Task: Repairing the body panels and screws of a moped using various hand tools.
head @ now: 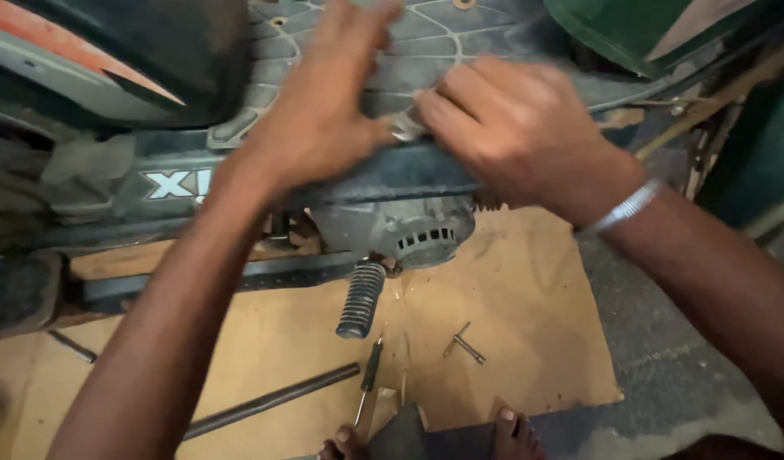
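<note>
Both hands, left hand (319, 119) and right hand (511, 128), are pinching a small metal part (403, 128) against the scooter's footboard (426, 43); it could be slipping loose onto the cardboard (511, 341).

A small, pale metal part (405, 126) was pinched at twelve o'clock against the dusty dark side panel (392, 170) of a two-wheeler. The panel was laid across the view, with the grey engine casing (409, 230) just below it.

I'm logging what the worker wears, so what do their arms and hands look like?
Both forearms are bare, with no sleeves or gloves in view. The right hand has a silver metal bangle at the wrist. The left hand wears nothing visible.
</note>
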